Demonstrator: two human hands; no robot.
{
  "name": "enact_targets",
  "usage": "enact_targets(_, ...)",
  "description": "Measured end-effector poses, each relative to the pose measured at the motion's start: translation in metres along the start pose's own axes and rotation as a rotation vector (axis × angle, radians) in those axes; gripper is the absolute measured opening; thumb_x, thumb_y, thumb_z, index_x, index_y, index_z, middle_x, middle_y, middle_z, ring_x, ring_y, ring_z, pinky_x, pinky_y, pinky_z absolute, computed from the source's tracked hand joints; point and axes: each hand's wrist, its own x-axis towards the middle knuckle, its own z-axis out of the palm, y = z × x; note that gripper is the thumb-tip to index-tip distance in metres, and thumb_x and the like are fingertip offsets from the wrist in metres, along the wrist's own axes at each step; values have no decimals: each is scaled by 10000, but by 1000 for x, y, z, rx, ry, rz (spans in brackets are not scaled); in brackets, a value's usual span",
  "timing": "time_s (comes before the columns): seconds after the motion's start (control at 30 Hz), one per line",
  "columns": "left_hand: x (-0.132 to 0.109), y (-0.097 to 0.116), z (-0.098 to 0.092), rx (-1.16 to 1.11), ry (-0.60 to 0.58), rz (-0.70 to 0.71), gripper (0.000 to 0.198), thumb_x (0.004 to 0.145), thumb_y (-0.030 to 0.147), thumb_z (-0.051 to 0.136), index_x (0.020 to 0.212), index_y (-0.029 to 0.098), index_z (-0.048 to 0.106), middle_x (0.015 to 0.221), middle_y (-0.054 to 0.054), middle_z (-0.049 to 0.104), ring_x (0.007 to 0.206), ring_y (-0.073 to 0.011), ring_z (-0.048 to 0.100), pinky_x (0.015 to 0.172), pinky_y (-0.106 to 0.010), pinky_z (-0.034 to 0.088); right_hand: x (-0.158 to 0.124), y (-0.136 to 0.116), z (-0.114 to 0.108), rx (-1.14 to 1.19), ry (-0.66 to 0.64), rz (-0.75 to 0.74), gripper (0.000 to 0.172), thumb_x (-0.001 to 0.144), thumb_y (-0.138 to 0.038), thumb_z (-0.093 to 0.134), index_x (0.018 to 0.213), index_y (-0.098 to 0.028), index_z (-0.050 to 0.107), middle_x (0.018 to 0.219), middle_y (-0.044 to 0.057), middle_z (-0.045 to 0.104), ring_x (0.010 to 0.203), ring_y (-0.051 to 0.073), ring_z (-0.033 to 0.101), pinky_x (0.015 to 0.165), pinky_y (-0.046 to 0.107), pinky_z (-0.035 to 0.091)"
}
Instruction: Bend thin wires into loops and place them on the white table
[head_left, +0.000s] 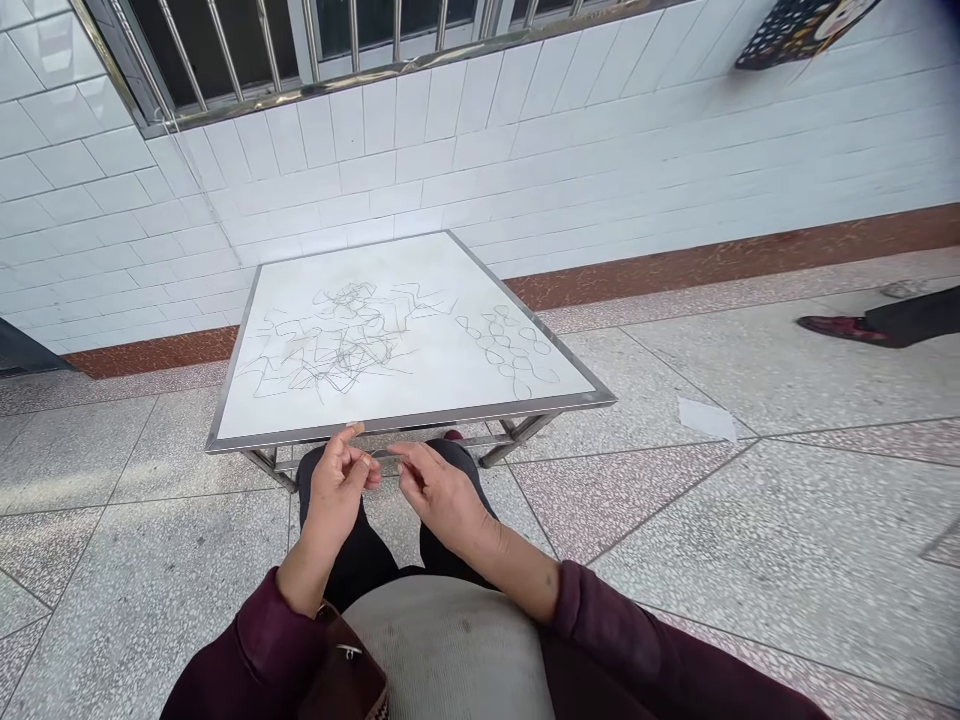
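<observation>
My left hand (337,485) and my right hand (437,492) are close together just below the near edge of a small white table (409,415), above my knees. Both pinch the ends of a thin bent wire piece (384,455) held between them. On the tabletop lies a tangled pile of bent wire pieces (334,340) at the left. At the right, several wire pieces are linked into a neat chain-like mesh (510,345).
The table has a metal rim and metal legs and stands against a white tiled wall (525,150) under a barred window. A scrap of paper (707,418) lies on the speckled floor at the right. Another person's shoe (844,326) shows at the far right.
</observation>
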Motion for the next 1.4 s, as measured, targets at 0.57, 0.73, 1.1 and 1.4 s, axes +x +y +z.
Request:
enact_targets(0.57, -16, 23, 1, -351, -217, -256, 524, 789, 304, 762, 1279, 207, 604, 924, -74, 748, 717, -138, 634, 709, -275, 467, 10, 7, -19, 34, 3, -128, 266, 991, -180, 433, 1099, -223, 672, 834, 45, 694, 734, 168, 666, 671, 284, 564)
enact_targets(0.73, -17, 24, -1, -353, -270, -216, 612, 778, 276, 787, 1342, 213, 560, 953, -80, 760, 690, -124, 628, 677, -259, 461, 11, 6, -23, 44, 5, -143, 297, 975, -138, 415, 1132, -221, 653, 845, 43, 696, 705, 160, 658, 643, 279, 556)
enact_targets(1.1, -26, 17, 10, -402, -186, 1, 802, 828, 364, 747, 1508, 278, 331, 1020, -68, 766, 954, -220, 724, 833, -339, 554, 11, -18, -25, 249, 51, 26, 181, 964, -194, 433, 1041, -236, 591, 874, 36, 713, 704, 160, 664, 644, 277, 543)
enact_targets(1.4, -37, 23, 17, -292, -75, 193, 758, 830, 295, 751, 1485, 261, 371, 961, -50, 791, 940, -221, 730, 947, -398, 525, 10, -38, -25, 496, -3, 100, 100, 949, -243, 463, 956, -230, 562, 788, 8, 646, 627, 134, 592, 573, 242, 482)
